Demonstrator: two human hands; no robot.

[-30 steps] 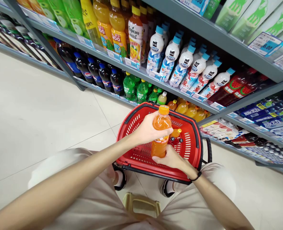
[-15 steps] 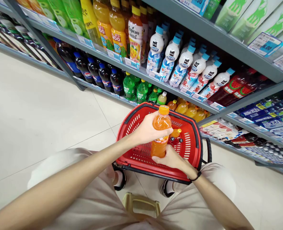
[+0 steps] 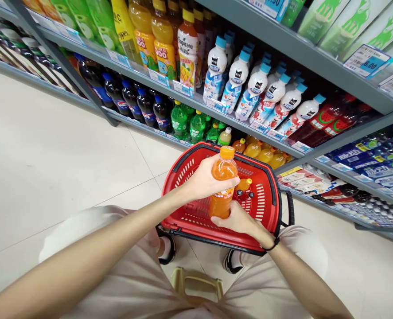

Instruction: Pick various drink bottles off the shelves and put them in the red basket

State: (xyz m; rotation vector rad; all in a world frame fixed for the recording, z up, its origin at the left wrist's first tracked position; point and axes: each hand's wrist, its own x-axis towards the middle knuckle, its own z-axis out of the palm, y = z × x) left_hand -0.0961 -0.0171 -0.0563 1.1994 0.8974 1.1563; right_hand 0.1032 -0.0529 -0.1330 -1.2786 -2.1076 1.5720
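Observation:
An orange drink bottle [image 3: 223,170] with an orange cap is held upright, slightly tilted, over the red shopping basket [image 3: 186,221]. My left hand [image 3: 204,178] wraps round its upper part, thumb across the front above the label. Lower down, my right hand [image 3: 238,218] grips the bottle near its base, with a dark band on the wrist. Inside the basket, partly hidden behind the held bottle, lies another bottle of orange drink [image 3: 243,184] with a yellow cap.
Shelves ahead hold white bottles with blue caps [image 3: 238,75], cola bottles [image 3: 145,106], green soda bottles [image 3: 179,122] and orange juice bottles [image 3: 165,40]. The basket's black handle [image 3: 289,208] sticks out right. A beige stool [image 3: 178,283] is between my legs, on the tiled floor [image 3: 66,155].

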